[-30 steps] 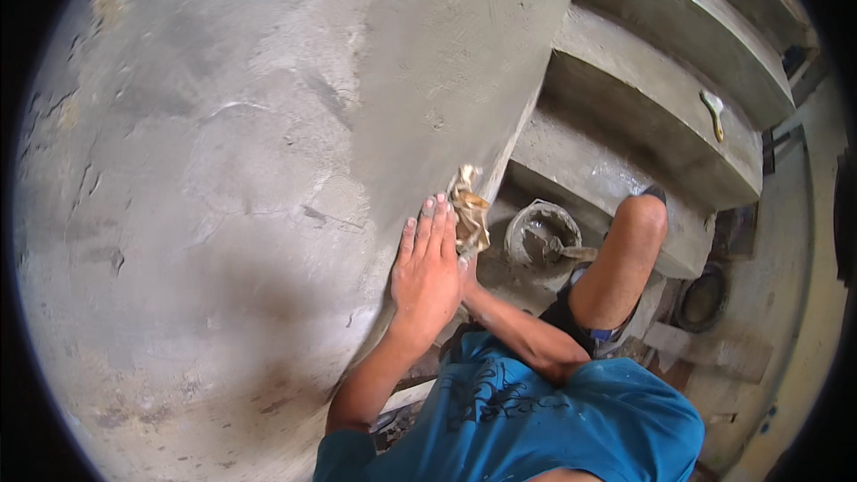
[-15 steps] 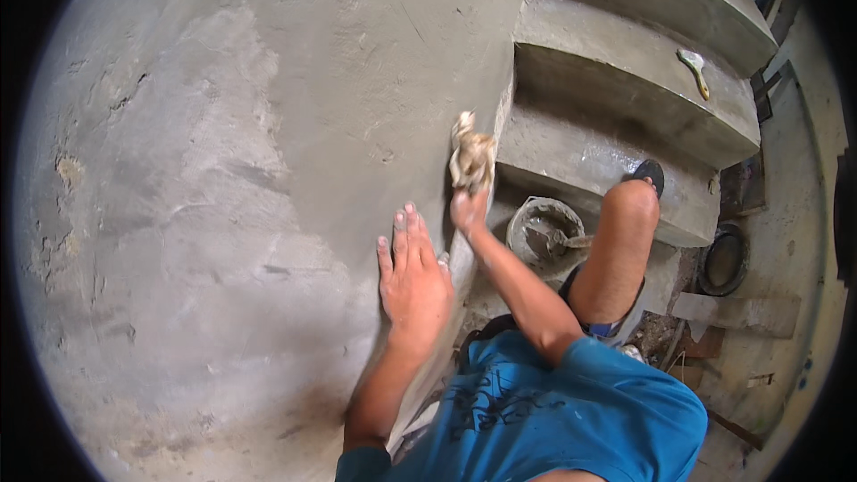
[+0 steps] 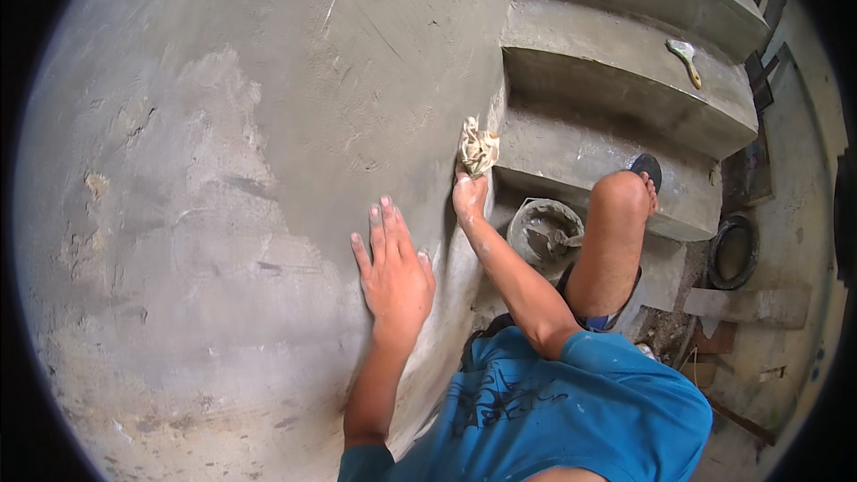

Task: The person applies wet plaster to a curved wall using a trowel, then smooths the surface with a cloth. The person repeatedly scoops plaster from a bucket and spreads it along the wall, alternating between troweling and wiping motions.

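Crumpled beige rag (image 3: 479,150) was located, in the head view, at the right edge of the grey wall (image 3: 330,152), next to the concrete steps (image 3: 616,31). The right hand (image 3: 469,195) was clamped on the rag, which projected beyond the fingers, away from the wrist. The left hand (image 3: 395,281) was positioned lower and to the left against the wall, its fingers apart, well clear of the rag. A bucket (image 3: 515,236) containing grey mortar (image 3: 540,243) stood below and right of the rag. A brush (image 3: 686,62) lay on one step.

Grey steps (image 3: 607,40) rise — pale wall (image 3: 799,236) at right.
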Tool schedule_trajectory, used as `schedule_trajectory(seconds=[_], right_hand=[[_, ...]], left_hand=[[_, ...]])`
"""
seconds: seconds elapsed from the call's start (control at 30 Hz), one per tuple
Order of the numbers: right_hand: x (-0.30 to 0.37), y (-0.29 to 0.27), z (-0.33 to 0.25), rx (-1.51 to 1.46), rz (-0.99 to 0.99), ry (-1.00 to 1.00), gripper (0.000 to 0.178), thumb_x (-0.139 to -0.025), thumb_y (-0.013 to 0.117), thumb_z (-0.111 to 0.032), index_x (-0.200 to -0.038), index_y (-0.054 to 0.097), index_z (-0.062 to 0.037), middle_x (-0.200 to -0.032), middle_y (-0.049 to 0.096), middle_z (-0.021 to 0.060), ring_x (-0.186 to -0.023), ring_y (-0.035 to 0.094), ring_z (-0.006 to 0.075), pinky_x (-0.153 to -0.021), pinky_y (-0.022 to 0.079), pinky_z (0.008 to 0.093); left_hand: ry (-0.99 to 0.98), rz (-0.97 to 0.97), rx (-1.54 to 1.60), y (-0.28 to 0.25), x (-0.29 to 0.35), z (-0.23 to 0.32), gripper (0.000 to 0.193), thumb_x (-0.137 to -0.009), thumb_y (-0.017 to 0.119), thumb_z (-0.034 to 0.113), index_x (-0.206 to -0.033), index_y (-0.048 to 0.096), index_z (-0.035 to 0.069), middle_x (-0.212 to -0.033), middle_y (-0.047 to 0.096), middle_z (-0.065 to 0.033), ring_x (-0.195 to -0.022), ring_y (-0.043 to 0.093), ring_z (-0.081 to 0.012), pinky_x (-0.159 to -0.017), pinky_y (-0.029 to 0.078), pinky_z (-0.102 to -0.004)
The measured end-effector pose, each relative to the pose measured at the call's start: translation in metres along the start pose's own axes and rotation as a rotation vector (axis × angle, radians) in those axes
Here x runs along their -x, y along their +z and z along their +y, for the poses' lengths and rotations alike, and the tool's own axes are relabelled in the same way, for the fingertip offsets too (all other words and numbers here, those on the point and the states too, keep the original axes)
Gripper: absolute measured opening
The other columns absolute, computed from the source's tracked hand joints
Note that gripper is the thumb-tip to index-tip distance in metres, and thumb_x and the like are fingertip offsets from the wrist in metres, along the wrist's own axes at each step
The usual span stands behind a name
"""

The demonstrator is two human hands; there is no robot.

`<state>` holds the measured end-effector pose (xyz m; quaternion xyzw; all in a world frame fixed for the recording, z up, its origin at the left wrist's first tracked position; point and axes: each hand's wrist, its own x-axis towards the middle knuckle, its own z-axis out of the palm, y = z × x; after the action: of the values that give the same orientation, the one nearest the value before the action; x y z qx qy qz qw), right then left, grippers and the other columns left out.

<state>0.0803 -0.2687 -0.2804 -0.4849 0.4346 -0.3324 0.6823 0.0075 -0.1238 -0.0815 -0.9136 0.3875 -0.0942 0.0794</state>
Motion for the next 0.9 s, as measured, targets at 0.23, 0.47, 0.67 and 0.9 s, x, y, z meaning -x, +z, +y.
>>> schedule_trajectory(seconds=[0.23,0.47,0.67,0.9], right_hand=[[0.024,0.005,-0.003,-0.003,-0.117,-0.624,0.063,-0.076,0.056,-0.007,-0.137,0.061,0.0067,-0.115,0.074,0.03,-0.109,0.072,0.0438,-0.097,0.054,0.0507],[-0.006,0.0,0.002,0.182,0.071,0.053,0.037,-0.089,0.06,-0.008,-0.118,0.07,0.0123,-0.108,0.073,0.0352,-0.107,0.072,0.05,-0.095,0.055,0.0495],[-0.007,0.005,0.01,0.026,-0.251,-0.507,0.074,-0.071,0.058,-0.005,-0.143,0.054,0.0086,-0.116,0.069,0.0351,-0.114,0.065,0.0529,-0.103,0.052,0.0487],[-0.025,-0.006,0.027,0.161,0.047,-0.113,0.04,-0.083,0.057,-0.007,-0.117,0.072,0.0069,-0.108,0.075,0.0318,-0.106,0.072,0.0486,-0.094,0.056,0.0519]], left_hand=[[-0.04,-0.03,-0.071,-0.012,-0.004,-0.002,0.082,-0.098,0.066,0.027,-0.165,0.031,-0.005,-0.179,0.019,-0.0155,-0.165,0.018,-0.0329,-0.132,0.013,-0.0608],[-0.048,-0.059,-0.038,-0.022,0.006,0.002,0.078,-0.1,0.064,0.022,-0.164,0.03,-0.007,-0.178,0.017,-0.0174,-0.165,0.015,-0.0359,-0.132,0.009,-0.0632],[-0.008,-0.045,-0.058,-0.01,-0.004,0.003,0.079,-0.099,0.065,0.023,-0.164,0.03,-0.006,-0.178,0.018,-0.0169,-0.165,0.017,-0.0357,-0.132,0.01,-0.0628],[0.031,-0.095,-0.059,0.003,-0.001,0.004,0.079,-0.101,0.065,0.025,-0.165,0.03,-0.006,-0.178,0.019,-0.0162,-0.165,0.017,-0.0337,-0.133,0.01,-0.0619]])
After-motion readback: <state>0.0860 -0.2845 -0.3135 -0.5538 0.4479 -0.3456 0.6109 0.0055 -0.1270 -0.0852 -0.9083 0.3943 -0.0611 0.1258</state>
